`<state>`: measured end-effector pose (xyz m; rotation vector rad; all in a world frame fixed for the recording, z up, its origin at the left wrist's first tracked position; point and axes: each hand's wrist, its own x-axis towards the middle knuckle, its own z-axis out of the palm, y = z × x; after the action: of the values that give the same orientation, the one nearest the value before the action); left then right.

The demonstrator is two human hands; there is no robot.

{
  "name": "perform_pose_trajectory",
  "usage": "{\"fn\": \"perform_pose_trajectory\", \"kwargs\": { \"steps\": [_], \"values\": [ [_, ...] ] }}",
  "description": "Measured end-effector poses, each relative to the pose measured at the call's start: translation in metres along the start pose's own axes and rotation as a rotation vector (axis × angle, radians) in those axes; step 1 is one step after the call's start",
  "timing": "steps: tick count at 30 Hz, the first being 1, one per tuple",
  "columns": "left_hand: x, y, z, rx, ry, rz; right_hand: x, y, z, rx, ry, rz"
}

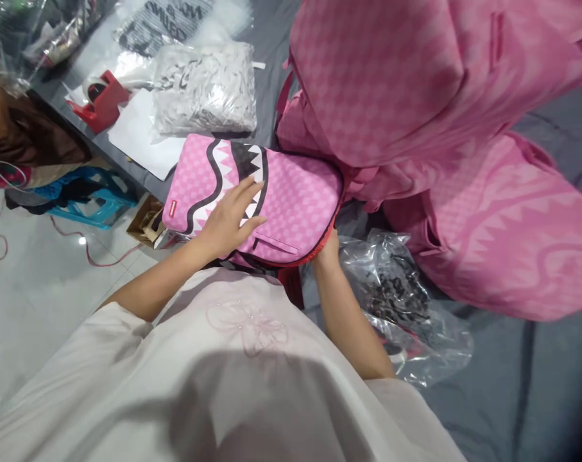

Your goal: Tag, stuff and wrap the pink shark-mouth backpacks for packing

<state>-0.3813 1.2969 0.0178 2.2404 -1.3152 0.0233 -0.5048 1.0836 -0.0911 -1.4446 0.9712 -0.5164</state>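
Observation:
A pink checkered backpack [300,199] with a shark-mouth print lies in front of my body, its face up and its red lining showing along the near right edge. Flat on the printed front, over the white teeth, rests my left hand [230,218], fingers spread and holding nothing. My right hand [326,251] is at the red-edged right end of the backpack. Its fingers are hidden behind or inside that edge, so their grip does not show.
More pink backpacks [377,83] are piled at the right. Beside them lies a clear plastic bag of small black pieces [396,289]. A bag of white pieces [204,90] and a red tape dispenser [101,102] are at the back left. A blue stool [91,205] stands on the floor.

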Motion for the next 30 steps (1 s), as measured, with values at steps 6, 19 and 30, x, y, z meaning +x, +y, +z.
{"fn": "perform_pose_trajectory", "kwargs": {
  "steps": [6,19,30],
  "values": [
    [-0.039,-0.044,0.05,0.189,-0.442,-0.078,-0.048,0.01,-0.04,-0.037,0.181,-0.05],
    [-0.061,-0.088,0.053,0.361,-0.56,0.25,-0.116,0.019,0.098,-1.317,-0.042,-0.112],
    [-0.052,-0.109,0.056,0.355,-0.601,0.356,-0.1,0.033,0.139,-1.238,0.272,0.072]
  ]
}}
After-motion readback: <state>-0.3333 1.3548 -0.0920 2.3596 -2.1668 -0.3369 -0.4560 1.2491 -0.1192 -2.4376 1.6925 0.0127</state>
